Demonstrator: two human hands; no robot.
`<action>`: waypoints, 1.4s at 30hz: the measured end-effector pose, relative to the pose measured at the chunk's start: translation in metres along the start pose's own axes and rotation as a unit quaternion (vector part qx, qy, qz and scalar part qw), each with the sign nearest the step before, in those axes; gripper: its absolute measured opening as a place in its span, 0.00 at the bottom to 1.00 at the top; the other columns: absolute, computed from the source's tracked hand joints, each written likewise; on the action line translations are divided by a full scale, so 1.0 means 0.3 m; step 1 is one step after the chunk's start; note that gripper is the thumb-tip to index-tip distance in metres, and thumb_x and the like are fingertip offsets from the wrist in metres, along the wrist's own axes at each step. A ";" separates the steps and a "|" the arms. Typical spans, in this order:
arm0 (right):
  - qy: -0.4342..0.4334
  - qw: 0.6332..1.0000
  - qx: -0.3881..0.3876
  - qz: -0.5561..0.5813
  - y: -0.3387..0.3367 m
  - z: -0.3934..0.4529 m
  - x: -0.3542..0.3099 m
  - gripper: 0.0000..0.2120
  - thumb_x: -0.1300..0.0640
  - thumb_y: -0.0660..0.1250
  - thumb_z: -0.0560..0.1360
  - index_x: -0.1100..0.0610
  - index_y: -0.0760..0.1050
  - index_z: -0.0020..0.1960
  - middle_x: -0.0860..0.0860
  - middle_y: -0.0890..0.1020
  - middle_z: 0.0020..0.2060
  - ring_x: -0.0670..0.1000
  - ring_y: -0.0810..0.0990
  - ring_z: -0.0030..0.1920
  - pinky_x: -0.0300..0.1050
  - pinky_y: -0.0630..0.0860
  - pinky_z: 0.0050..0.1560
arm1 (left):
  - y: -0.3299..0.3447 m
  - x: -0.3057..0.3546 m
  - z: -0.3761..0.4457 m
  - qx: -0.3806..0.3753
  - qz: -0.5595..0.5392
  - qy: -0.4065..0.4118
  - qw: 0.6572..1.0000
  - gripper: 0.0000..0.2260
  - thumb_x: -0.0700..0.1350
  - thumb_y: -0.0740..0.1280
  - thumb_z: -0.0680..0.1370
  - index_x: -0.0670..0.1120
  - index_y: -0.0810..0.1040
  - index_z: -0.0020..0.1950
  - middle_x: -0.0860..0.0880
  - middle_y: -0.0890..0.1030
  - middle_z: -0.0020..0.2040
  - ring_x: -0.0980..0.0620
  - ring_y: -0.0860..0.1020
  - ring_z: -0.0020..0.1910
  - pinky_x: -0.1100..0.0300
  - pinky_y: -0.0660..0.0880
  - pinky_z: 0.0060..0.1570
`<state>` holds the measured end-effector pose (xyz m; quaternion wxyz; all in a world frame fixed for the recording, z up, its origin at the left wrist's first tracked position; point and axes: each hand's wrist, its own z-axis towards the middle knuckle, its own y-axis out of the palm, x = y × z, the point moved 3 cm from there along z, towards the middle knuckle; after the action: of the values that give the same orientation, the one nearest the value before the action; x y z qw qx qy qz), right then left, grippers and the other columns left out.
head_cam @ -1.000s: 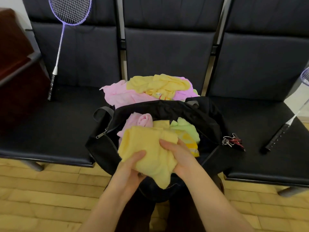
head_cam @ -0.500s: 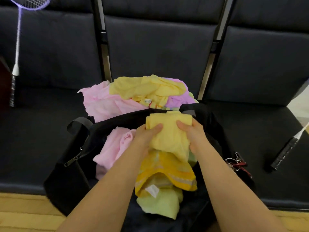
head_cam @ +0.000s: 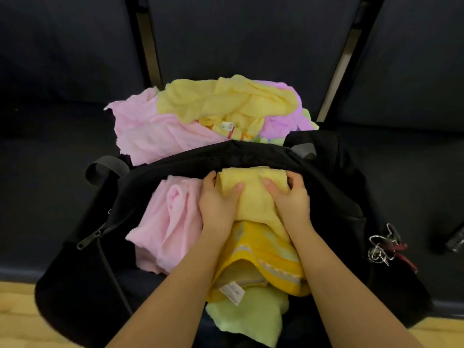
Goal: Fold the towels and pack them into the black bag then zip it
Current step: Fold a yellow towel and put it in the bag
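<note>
Both hands are gripping a folded pale yellow towel at the far side of the open black bag: the left hand is clasping its left edge, the right hand its right edge. Inside the bag, a pink towel is lying to the left, with a striped yellow towel and a green towel nearer the person. A heap of unfolded towels is sitting on the dark seat behind the bag.

No readable text — only blurred print on the striped yellow towel's white tag.
</note>
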<state>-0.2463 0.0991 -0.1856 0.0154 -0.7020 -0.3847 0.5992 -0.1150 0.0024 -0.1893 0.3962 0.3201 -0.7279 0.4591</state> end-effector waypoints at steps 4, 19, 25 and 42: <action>-0.087 0.996 0.005 -0.034 -0.031 -0.055 -0.061 0.27 0.47 0.70 0.75 0.55 0.69 0.70 0.51 0.75 0.66 0.52 0.72 0.67 0.44 0.67 0.65 | -0.036 0.087 -0.031 0.036 0.026 0.107 0.993 0.27 0.49 0.72 0.74 0.44 0.68 0.71 0.47 0.71 0.68 0.51 0.69 0.67 0.65 0.63 0.62; -0.108 0.994 -0.006 0.025 0.133 0.334 -0.435 0.22 0.43 0.64 0.77 0.53 0.72 0.67 0.49 0.78 0.57 0.56 0.80 0.55 0.57 0.77 0.57 | 0.010 0.398 0.480 0.037 0.135 0.185 0.973 0.18 0.54 0.60 0.80 0.51 0.72 0.69 0.45 0.62 0.75 0.45 0.62 0.72 0.57 0.62 0.66; -0.076 0.995 -0.064 -0.001 0.213 0.374 -0.379 0.23 0.42 0.58 0.80 0.53 0.70 0.70 0.50 0.76 0.64 0.55 0.76 0.62 0.52 0.71 0.65 | 0.086 0.319 0.605 -0.038 0.212 0.133 0.968 0.17 0.55 0.58 0.80 0.49 0.76 0.36 0.47 0.79 0.42 0.45 0.76 0.47 0.53 0.71 0.49; 0.011 0.931 -0.178 0.320 0.084 -0.161 -0.433 0.11 0.58 0.69 0.76 0.58 0.79 0.58 0.59 0.85 0.50 0.58 0.84 0.52 0.56 0.79 0.58 | -0.233 0.353 -0.053 0.006 -0.092 0.090 0.992 0.15 0.56 0.63 0.78 0.45 0.75 0.43 0.50 0.79 0.39 0.50 0.77 0.42 0.57 0.72 0.42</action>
<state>-0.1902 0.0299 -0.0763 -0.2976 -0.7856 -0.2400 0.4865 -0.1035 -0.0198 -0.0639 0.4988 0.3454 -0.6536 0.4524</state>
